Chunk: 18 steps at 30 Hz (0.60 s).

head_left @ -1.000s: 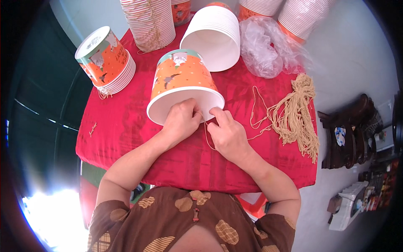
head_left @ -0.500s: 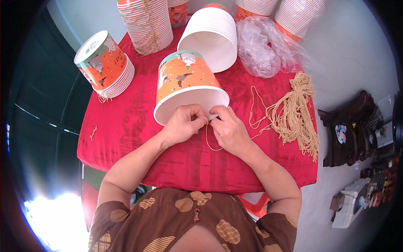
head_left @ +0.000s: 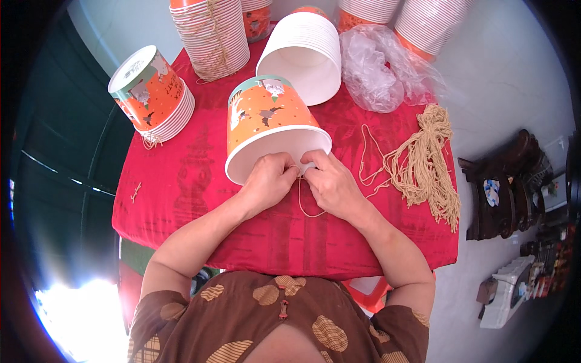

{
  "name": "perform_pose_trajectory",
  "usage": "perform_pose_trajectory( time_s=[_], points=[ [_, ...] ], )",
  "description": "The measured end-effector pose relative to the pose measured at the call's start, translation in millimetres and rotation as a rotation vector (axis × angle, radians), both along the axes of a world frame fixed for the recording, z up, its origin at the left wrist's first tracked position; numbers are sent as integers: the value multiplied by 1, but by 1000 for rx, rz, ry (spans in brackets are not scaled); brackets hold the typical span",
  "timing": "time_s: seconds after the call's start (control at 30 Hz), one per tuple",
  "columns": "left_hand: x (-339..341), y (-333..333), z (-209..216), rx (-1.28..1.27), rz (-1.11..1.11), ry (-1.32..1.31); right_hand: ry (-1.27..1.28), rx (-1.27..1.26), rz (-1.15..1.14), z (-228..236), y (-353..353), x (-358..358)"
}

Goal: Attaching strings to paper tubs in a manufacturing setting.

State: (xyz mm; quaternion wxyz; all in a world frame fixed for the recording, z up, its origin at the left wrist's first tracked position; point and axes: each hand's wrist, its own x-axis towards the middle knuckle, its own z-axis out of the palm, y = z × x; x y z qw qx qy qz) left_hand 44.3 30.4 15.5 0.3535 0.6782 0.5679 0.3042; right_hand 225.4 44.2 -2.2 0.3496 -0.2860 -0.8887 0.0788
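An orange paper bucket (head_left: 264, 116) with a white rim lies tilted on its side, its mouth facing me. At the near edge of that rim both my hands are closed, close together. My left hand (head_left: 270, 181) pinches a thin beige cord at the rim. Beside it, the fingers of my right hand (head_left: 333, 184) are bent over the rim and hold the same cord (head_left: 307, 213). A loop of it hangs below my fingers over the cloth. The fingertips partly hide where cord and bucket meet.
A bundle of beige cords (head_left: 423, 163) lies at the right on the red cloth (head_left: 266, 242). Behind are white nested buckets (head_left: 299, 57), crumpled clear plastic (head_left: 378, 72) and a tall bucket stack (head_left: 212, 42). Another upturned stack (head_left: 154, 97) stands at the left, near a cord scrap (head_left: 136, 192).
The bucket's rim and my left hand have shifted very slightly to the right. Both hands keep their pinch at the rim, and the hanging cord loop has barely moved.
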Motion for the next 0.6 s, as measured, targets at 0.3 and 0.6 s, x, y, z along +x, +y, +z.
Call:
perform_pose_trajectory(
  time_s=[0.3, 0.6],
  points=[
    [-3, 3, -1, -164, -21, -114, -3, -60, -2, -3, -4, 5],
    [-8, 3, -18, 68, -142, -58, 55, 33, -11, 0, -4, 2]
  ],
)
